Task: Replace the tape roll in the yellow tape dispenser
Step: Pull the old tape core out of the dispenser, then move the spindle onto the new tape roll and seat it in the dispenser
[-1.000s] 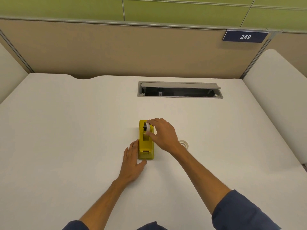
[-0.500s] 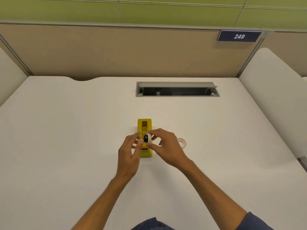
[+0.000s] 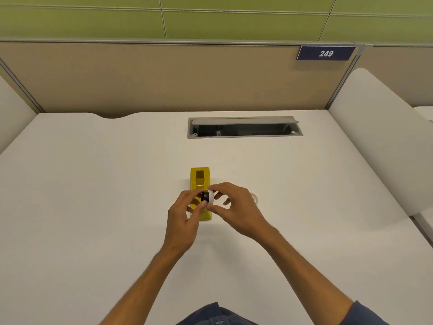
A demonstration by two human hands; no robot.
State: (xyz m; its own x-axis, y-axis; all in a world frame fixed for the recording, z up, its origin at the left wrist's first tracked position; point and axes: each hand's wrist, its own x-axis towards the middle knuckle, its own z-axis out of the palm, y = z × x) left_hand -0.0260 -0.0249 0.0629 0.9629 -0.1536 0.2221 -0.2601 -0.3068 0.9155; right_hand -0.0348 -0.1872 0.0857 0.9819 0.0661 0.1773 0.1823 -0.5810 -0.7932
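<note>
The left hand (image 3: 185, 213) is raised over the near end of the yellow tape dispenser (image 3: 200, 181), fingertips pinched on the black hub (image 3: 205, 196). The dispenser stands on the white surface (image 3: 93, 195), its cradle vacant. The white tape roll (image 3: 211, 197), still on the hub, is gripped by the right hand (image 3: 239, 208). A second tape ring (image 3: 255, 198) lies just beyond that hand.

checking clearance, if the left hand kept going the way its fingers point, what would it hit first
The left hand points up and to the right, and its fingertips already pinch the black hub of the tape roll. So it would meet the roll first, with the right hand just behind it, gripping the white rim. Depth is hard to judge.
</note>
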